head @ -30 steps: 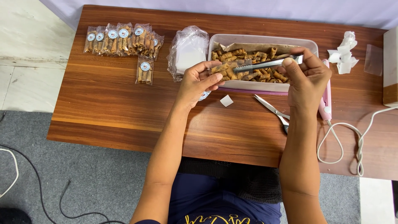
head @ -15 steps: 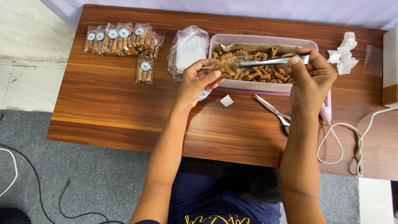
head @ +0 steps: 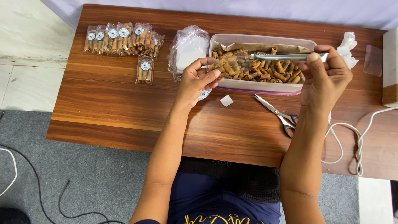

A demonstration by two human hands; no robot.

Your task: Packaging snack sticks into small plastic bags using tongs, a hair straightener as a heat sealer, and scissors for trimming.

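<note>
My left hand [head: 195, 81] grips a small clear plastic bag [head: 230, 65] partly filled with brown rolled snacks, held over the near edge of the rectangular translucent plastic tub [head: 262, 39]; the tub, paper-lined, holds a heap of the same rolls; my right hand [head: 325, 74] pinches metal tongs [head: 286, 57] above it; sealed snack packets [head: 122, 39] lie far left on the wooden table [head: 124, 103].

A home snack-packing spot: a wooden table [head: 124, 99] on grey carpet [head: 83, 182] carries a tub [head: 265, 39] of fried rolls [head: 269, 70], sealed labelled packets [head: 122, 39], spare bags [head: 188, 49], scissors [head: 275, 113].
</note>
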